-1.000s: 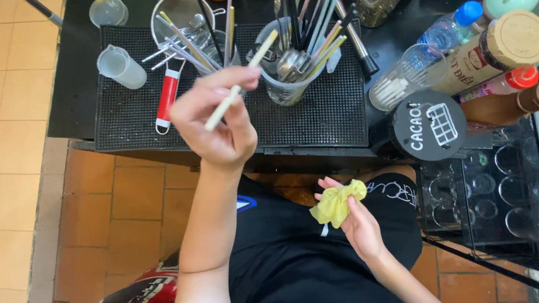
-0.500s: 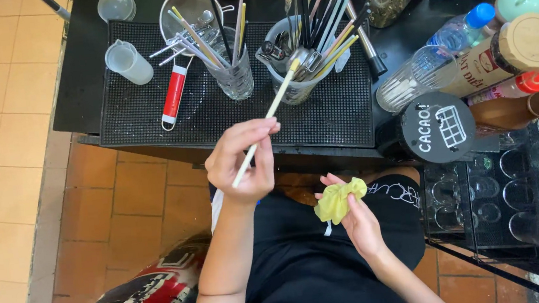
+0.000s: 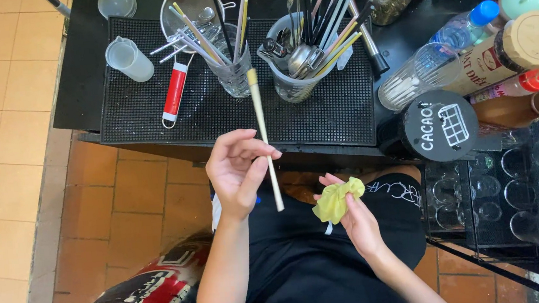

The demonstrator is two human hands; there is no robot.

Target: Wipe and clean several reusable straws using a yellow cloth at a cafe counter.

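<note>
My left hand (image 3: 236,174) pinches a long cream-coloured straw (image 3: 258,107) between thumb and fingers. The straw stands almost vertical in the view, its upper end over the black mat (image 3: 149,110) just below a glass (image 3: 235,76) full of straws. My right hand (image 3: 357,225) sits lower and to the right, over my black apron, and holds a crumpled yellow cloth (image 3: 333,201). The cloth is a short gap to the right of the straw's lower end and does not touch it.
A clear jug (image 3: 290,85) of spoons and straws stands right of the glass. A red-handled strainer (image 3: 174,91) and a small measuring cup (image 3: 128,60) lie at left. Bottles (image 3: 430,59), a black-lidded tin (image 3: 439,127) and a rack of glasses (image 3: 481,191) crowd the right.
My left hand has drawn the straw back from the holders toward my body and turned it more upright. The right hand with the cloth has barely moved.
</note>
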